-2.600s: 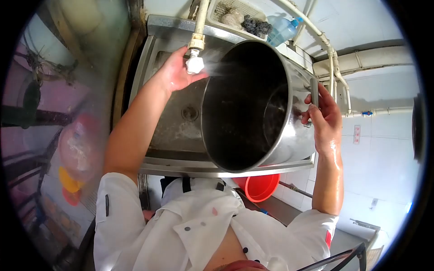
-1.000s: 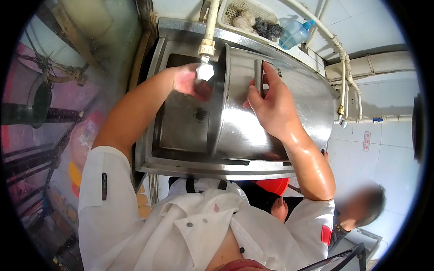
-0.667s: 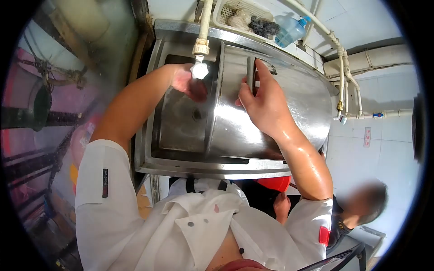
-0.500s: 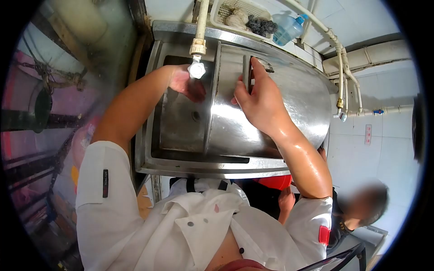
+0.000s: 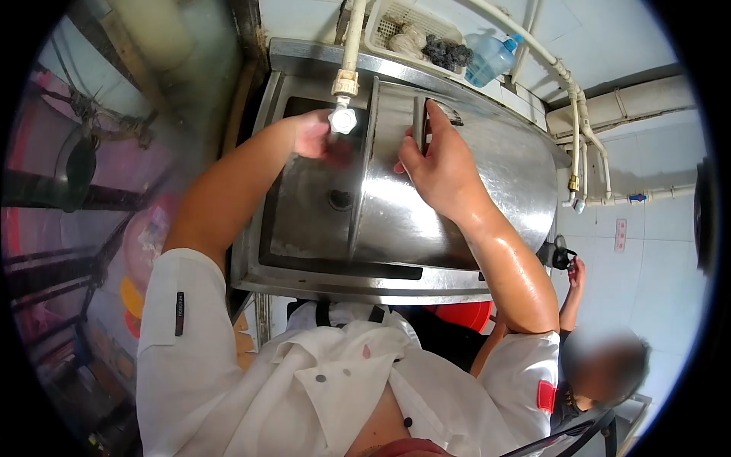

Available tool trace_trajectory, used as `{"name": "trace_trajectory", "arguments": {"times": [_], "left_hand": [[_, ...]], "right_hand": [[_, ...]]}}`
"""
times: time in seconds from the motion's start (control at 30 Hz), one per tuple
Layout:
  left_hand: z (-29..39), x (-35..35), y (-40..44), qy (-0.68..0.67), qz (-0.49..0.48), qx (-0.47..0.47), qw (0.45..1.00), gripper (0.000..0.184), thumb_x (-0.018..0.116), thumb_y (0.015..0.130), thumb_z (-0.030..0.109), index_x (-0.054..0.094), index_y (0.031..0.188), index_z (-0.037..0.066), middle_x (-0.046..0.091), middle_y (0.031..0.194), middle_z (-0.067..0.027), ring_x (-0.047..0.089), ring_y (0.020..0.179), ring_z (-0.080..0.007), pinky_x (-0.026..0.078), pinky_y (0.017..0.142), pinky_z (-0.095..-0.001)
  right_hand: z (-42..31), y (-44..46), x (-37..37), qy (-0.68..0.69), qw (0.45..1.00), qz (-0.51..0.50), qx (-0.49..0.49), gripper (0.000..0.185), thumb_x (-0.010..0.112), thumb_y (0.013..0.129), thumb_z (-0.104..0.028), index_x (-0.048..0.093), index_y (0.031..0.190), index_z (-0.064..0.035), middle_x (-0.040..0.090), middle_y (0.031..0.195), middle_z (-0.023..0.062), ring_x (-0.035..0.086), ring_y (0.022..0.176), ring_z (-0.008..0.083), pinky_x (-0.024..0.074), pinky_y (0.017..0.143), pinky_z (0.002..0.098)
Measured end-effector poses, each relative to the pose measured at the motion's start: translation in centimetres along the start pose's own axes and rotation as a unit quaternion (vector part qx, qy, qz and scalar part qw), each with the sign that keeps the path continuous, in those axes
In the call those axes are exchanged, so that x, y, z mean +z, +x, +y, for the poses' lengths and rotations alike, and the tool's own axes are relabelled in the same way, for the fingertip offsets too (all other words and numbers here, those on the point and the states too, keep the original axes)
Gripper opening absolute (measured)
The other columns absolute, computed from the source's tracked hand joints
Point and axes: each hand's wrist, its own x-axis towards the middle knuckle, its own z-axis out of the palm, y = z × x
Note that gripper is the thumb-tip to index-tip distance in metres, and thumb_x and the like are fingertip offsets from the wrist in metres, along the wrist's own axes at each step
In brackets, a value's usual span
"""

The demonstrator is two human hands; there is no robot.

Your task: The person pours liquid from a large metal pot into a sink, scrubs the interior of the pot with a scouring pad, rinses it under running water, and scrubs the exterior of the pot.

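Observation:
My left hand (image 5: 314,137) is under the white tap valve (image 5: 343,119), over the left part of the steel sink (image 5: 304,221). Its fingers are blurred and partly hidden behind the valve. A large, curved stainless-steel panel (image 5: 434,213) covers the sink's right part. My right hand (image 5: 444,164) is closed around an upright, flat grey bar (image 5: 419,122) that looks like a handle on this panel. The index finger lies along the bar's side. A round drain (image 5: 340,199) shows in the basin below my left hand.
Behind the sink stand a white plastic basket (image 5: 373,34) with scrubbing pads and a blue-tinted plastic bottle (image 5: 495,61). White pipes (image 5: 567,80) run along the wall. At the right, another person's hand (image 5: 577,270) is near a dark handled container (image 5: 560,254). A red tub (image 5: 468,314) sits below.
My left hand has shifted slightly under the tap, its fingers now blurred. My right hand keeps its hold. The other person's hand has risen to the dark container at the right.

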Motion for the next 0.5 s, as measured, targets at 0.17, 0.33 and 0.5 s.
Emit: {"name": "trace_trajectory", "arguments": {"times": [0.17,0.33,0.5], "left_hand": [[0.0,4.1,-1.2,0.019,0.085,0.099,0.991,0.029,0.056,0.096,0.04,0.067,0.098,0.014,0.07,0.093,-0.0103,0.07,0.084,-0.0269,0.057,0.084,-0.0526],[-0.2,5.8,-1.5,-0.018,0.125,0.137,0.982,0.023,0.059,0.094,0.037,0.068,0.095,0.016,0.071,0.09,-0.0046,0.071,0.081,-0.0243,0.059,0.081,-0.0489],[-0.5,5.3,-0.4,-0.054,0.157,0.151,0.974,0.019,0.06,0.093,0.033,0.067,0.092,0.016,0.069,0.085,-0.0014,0.069,0.078,-0.024,0.059,0.079,-0.0479]], "right_hand": [[-0.5,0.2,-0.2,0.015,1.0,-0.007,0.017,0.048,0.06,0.088,-0.011,0.046,0.126,0.013,0.067,0.094,0.0253,0.069,0.087,0.0391,0.053,0.079,0.0427],[0.1,0.6,-0.3,0.011,1.0,0.01,-0.017,0.043,0.059,0.088,-0.011,0.046,0.122,0.0122,0.067,0.092,0.025,0.07,0.082,0.0375,0.0542,0.077,0.0418],[0.1,0.9,-0.4,0.023,1.0,0.01,-0.004,0.041,0.059,0.088,-0.011,0.047,0.12,0.0117,0.067,0.092,0.0251,0.07,0.079,0.0367,0.0549,0.074,0.0413]]}}
